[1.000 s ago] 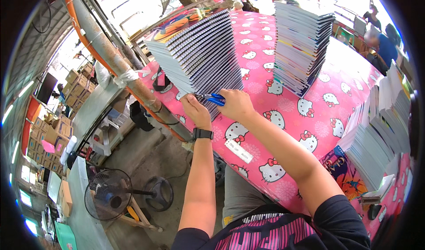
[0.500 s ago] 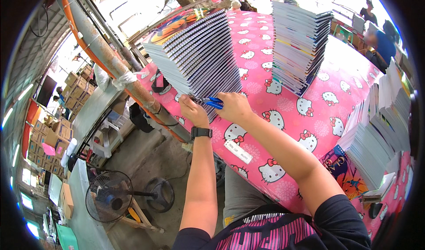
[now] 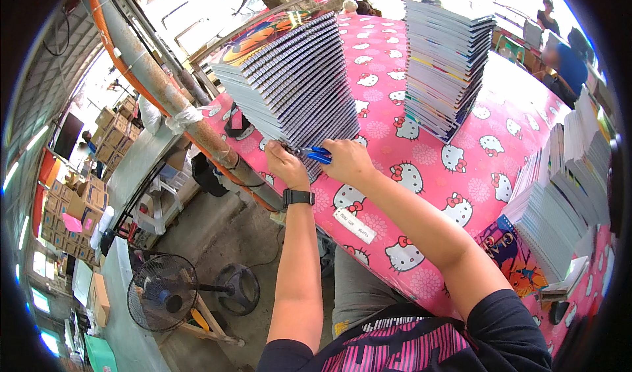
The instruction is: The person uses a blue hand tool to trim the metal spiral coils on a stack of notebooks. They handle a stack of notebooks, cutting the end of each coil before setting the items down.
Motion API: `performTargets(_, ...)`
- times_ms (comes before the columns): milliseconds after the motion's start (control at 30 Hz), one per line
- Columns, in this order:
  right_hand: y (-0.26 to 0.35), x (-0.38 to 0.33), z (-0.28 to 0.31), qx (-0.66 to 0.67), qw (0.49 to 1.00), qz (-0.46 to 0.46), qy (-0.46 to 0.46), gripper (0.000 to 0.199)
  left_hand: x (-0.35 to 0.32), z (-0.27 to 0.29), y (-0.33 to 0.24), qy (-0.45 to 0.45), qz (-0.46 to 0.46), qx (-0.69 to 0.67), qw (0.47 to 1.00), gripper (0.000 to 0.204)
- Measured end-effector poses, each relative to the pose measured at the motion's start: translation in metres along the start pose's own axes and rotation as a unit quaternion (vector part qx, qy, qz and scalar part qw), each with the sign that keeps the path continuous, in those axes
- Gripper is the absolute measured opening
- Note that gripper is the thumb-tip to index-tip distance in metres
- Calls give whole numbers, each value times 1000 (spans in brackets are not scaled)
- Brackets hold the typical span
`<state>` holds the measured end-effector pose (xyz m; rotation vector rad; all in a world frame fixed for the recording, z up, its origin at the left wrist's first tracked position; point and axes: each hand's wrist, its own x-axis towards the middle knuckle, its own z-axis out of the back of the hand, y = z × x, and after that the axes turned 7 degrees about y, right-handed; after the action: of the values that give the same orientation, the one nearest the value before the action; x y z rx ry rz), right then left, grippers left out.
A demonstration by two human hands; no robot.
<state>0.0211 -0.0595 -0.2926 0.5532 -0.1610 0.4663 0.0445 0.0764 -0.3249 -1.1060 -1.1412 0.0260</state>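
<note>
A tall stack of spiral-bound notebooks [image 3: 299, 76] stands at the table's near left, its dark coil bindings facing me. At the stack's near lower corner, my left hand [image 3: 288, 164] is closed on the edge of a notebook, thumb uppermost; its fingertips are partly hidden. My right hand [image 3: 349, 161] grips blue-handled pliers [image 3: 320, 155]. The tool points left, its small jaws at the coil ends beside my left thumb. What exactly the jaws touch is too small to tell.
A second notebook stack [image 3: 444, 69] stands farther right. More notebooks [image 3: 543, 220] are piled at the right edge of the pink cloth-covered table [image 3: 421, 155]. A pipe post [image 3: 178, 105] rises on the left, near a standing fan [image 3: 164, 293]. A person [image 3: 566, 66] sits at far right.
The blue plier handles look closer together and slightly turned. My right hand has shifted a little; my left hand stays at the stack's corner.
</note>
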Motion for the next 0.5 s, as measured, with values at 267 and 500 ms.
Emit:
performTargets(267, -9, 1, -14, -81, 987, 79, -114, 33, 1, -5, 4, -28, -4, 2, 1000, 52)
performTargets(500, 1, -3, 1, -7, 999, -13, 35, 31, 1, 0, 6, -11, 9, 15, 1000, 52)
